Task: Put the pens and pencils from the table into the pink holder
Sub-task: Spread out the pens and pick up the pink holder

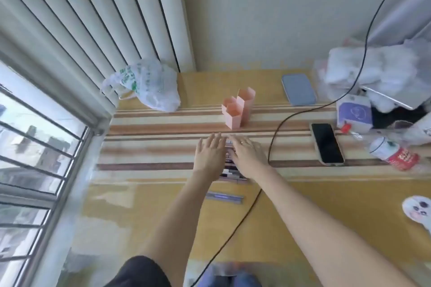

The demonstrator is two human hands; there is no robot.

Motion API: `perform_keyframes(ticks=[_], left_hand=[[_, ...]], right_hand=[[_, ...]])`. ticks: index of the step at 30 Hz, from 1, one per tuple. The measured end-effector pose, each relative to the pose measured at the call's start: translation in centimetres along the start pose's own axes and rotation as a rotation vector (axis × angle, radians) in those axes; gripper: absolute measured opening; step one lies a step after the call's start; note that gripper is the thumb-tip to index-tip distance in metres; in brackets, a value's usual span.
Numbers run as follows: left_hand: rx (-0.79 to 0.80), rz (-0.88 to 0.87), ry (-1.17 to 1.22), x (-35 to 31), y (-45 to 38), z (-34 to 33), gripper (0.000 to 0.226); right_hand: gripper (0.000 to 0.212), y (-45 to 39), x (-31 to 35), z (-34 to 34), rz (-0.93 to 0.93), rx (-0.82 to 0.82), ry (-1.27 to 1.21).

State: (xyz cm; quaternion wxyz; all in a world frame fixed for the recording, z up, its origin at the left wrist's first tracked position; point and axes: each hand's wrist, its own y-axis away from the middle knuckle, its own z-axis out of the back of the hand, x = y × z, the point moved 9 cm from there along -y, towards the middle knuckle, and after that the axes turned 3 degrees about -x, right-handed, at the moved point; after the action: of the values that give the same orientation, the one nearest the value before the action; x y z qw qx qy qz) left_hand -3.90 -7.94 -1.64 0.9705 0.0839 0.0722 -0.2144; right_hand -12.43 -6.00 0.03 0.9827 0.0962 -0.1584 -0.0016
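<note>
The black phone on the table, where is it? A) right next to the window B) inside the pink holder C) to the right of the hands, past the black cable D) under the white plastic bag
C: the black phone lies flat on the table, right of the right hand and beyond the black cable, far from the pink holder and the plastic bag.

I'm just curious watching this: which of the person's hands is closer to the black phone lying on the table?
Right. The right hand lies nearer the black phone, with the black cable between them; the left hand lies beyond it, farther from the phone.
</note>
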Motion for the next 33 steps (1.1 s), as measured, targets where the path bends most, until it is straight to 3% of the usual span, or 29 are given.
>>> perform_keyframes(ticks=[3, 7, 10, 16, 21, 26, 33], left_hand=[[0.057, 0.085, 0.010, 0.8, 1.7, -5.2, 0.060], [-0.059, 0.135, 0.016, 1.7, 3.5, -9.4, 0.054], [-0.128, 0.157, 0.040, 2.0, 3.7, -10.1, 0.059], [-0.306, 0.149, 0.066, 2.1, 3.9, -9.8, 0.059], [-0.327, 0.131, 0.066, 2.0, 4.0, -9.9, 0.065], [-0.360, 0.121, 0.086, 2.0, 4.0, -10.0, 0.052], [-0.356, 0.100, 0.107, 1.6, 6.3, -10.0, 0.053]], right_hand=[[0.052, 0.0, -0.3, -5.7, -0.027, 0.029, 0.012], [0.061, 0.4, -1.3, -11.1, -0.059, -0.021, 0.006], [0.076, 0.4, -1.6, -12.1, -0.038, -0.119, -0.018], [0.068, 0.3, -1.8, -11.8, -0.033, -0.329, 0.026], [0.076, 0.3, -1.6, -12.0, 0.026, -0.316, -0.009], [0.049, 0.3, -1.7, -11.8, 0.025, -0.355, -0.025], [0.047, 1.4, -1.6, -12.0, 0.046, -0.319, -0.014]])
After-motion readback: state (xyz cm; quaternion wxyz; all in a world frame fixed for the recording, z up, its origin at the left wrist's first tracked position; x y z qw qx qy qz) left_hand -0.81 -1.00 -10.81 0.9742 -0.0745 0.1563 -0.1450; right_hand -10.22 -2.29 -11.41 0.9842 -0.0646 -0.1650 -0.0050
